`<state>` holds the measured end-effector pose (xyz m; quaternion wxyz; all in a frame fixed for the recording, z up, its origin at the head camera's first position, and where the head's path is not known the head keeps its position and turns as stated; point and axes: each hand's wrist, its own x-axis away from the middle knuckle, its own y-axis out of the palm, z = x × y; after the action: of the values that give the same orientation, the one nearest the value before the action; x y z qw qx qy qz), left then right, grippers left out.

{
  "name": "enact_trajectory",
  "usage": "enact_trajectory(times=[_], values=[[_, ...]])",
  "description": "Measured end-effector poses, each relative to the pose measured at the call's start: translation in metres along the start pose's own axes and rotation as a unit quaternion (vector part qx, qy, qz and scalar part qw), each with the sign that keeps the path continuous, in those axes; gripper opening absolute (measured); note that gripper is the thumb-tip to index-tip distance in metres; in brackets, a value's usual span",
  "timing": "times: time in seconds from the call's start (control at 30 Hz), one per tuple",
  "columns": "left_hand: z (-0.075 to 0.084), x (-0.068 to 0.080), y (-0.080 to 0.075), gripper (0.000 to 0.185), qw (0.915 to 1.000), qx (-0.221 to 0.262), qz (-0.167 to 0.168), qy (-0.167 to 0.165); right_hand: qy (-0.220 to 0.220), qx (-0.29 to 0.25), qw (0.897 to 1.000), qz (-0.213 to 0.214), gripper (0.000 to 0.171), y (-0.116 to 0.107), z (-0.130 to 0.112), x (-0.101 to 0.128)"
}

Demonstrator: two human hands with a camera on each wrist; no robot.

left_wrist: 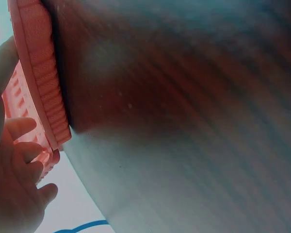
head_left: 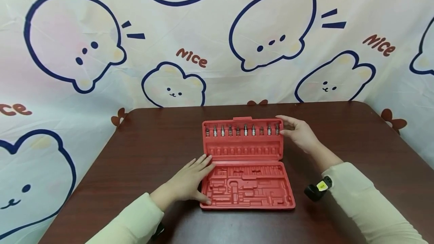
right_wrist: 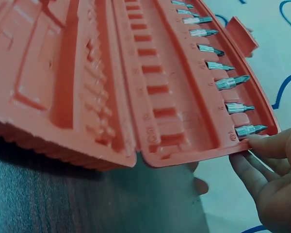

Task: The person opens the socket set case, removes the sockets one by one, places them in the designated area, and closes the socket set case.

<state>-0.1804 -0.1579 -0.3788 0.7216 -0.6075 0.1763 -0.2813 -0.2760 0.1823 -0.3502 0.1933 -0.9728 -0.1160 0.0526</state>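
Note:
A red plastic screwdriver bit case (head_left: 251,183) lies unfolded on the table, its lid (head_left: 242,144) raised at the back. A row of metal screwdriver bits (head_left: 245,130) sits in slots along the lid's upper part. The moulded recesses of the lower half hold nothing. My left hand (head_left: 188,178) rests at the case's left side, fingers spread and fairly straight over the edge, thumb by the front corner. With thumb inside and fingers behind, my right hand (right_wrist: 276,189) pinches the lid's right edge, beside the endmost bit (right_wrist: 251,130).
The dark brown wooden table (head_left: 156,134) extends around the case. Behind and beside it hangs a pale cloth (head_left: 217,29) printed with cartoon bears. A black device with a yellow label (head_left: 318,188) is strapped at the right wrist.

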Motion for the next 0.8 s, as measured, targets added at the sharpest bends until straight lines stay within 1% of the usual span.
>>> enact_trajectory(times=[0.1, 0.27, 0.4, 0.53, 0.63, 0.8], values=[[-0.002, -0.004, 0.001, 0.102, 0.9999, -0.001, -0.009, 0.005, 0.014, 0.017, 1.0, -0.004, 0.049, 0.002, 0.008, -0.008], [-0.005, -0.011, 0.002, 0.108, 0.9996, -0.001, -0.026, 0.003, 0.035, 0.043, 0.998, -0.012, 0.051, 0.007, 0.021, -0.021], [-0.006, -0.014, 0.002, 0.112, 0.9992, 0.016, -0.038, 0.003, 0.057, 0.07, 0.996, -0.021, 0.05, 0.011, 0.03, -0.028], [-0.007, -0.016, 0.003, 0.116, 0.9984, 0.03, -0.049, -0.003, 0.066, 0.109, 0.991, -0.033, 0.048, 0.015, 0.038, -0.032], [-0.008, -0.018, 0.003, 0.118, 0.9981, 0.03, -0.053, -0.006, 0.062, 0.161, 0.984, -0.044, 0.044, 0.016, 0.042, -0.036], [-0.008, -0.021, 0.001, 0.12, 0.9982, 0.018, -0.057, -0.011, 0.055, 0.253, 0.963, -0.071, 0.032, 0.015, 0.043, -0.04]])
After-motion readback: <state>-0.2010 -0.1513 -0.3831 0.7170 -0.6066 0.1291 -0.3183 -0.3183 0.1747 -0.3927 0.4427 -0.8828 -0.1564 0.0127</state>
